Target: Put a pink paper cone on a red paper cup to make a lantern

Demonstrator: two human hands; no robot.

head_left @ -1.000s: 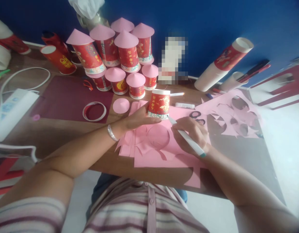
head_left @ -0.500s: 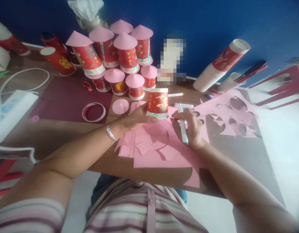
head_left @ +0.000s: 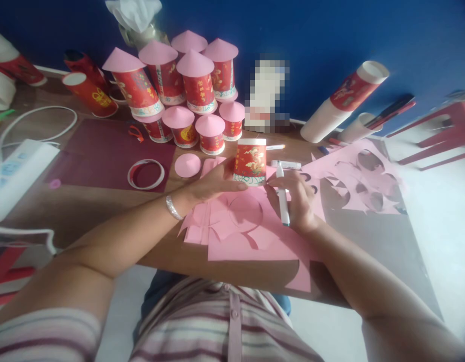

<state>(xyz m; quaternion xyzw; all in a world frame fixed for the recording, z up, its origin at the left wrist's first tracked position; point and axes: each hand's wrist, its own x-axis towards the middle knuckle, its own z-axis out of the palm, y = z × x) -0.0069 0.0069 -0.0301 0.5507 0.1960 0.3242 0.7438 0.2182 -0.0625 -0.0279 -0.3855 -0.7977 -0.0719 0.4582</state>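
My left hand [head_left: 217, 182] is closed around a red paper cup [head_left: 250, 162] with gold figures and a green pattern on its white lower band. The cup is held above pink paper sheets [head_left: 251, 251]. Close to the cup's lower right edge, my right hand [head_left: 296, 201] grips a white marker pen [head_left: 282, 203], its green tip pointing up and away. My right fingertips come near the cup's edge; whether they touch it I cannot tell. Behind the pen lies a white pen cap or second marker [head_left: 286, 164]. A pink paper disc [head_left: 187, 165] rests left of the cup.
Several red cups with pink cone roofs [head_left: 195, 75] stand stacked at the back. A paper ring [head_left: 146, 174] lies on a dark red sheet [head_left: 104, 151]. Cut pink scraps [head_left: 353, 173] and a tall white-and-red cup stack [head_left: 345, 103] are on the right, a power strip [head_left: 23, 176] at left.
My left hand has shifted the cup slightly to the right, closer to my right hand. The marker has tilted a little and stays in my right hand.
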